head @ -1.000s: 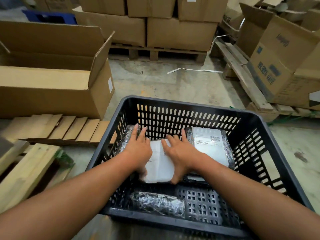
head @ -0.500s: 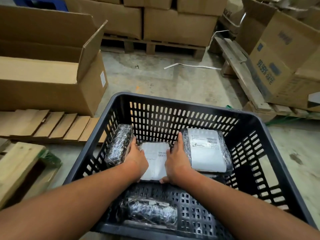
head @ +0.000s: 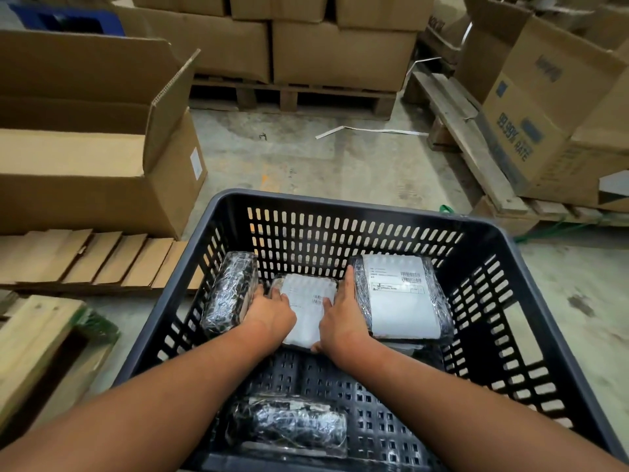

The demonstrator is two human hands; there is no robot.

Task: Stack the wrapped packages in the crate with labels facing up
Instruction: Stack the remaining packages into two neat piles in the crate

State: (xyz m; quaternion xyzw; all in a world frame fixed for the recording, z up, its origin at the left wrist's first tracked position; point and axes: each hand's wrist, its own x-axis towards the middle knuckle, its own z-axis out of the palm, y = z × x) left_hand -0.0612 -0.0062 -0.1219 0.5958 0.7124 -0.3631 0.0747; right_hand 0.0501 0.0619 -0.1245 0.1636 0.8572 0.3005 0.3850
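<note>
A dark slotted plastic crate (head: 357, 212) stands on the floor in front of me. Both hands reach into it. My left hand (head: 269, 311) and my right hand (head: 340, 321) grip the two sides of a wrapped package (head: 308, 301) lying flat near the back wall, white label up. To its right lies a larger wrapped package (head: 401, 298) with its label up. A black wrapped package (head: 229, 292) leans on edge against the left wall. Another black wrapped package (head: 289, 424) lies near the front wall, no label showing.
An open cardboard box (head: 102, 165) stands on the floor at left, with flattened cardboard (head: 92, 257) in front of it. Stacked boxes on a pallet (head: 289, 97) sit behind. More boxes (head: 544, 107) rest on pallets at right. A wooden pallet corner (head: 34, 345) is near left.
Both hands slid from the top of the middle package to its sides and pushed it back toward the rear wall. The label on it now shows more.
</note>
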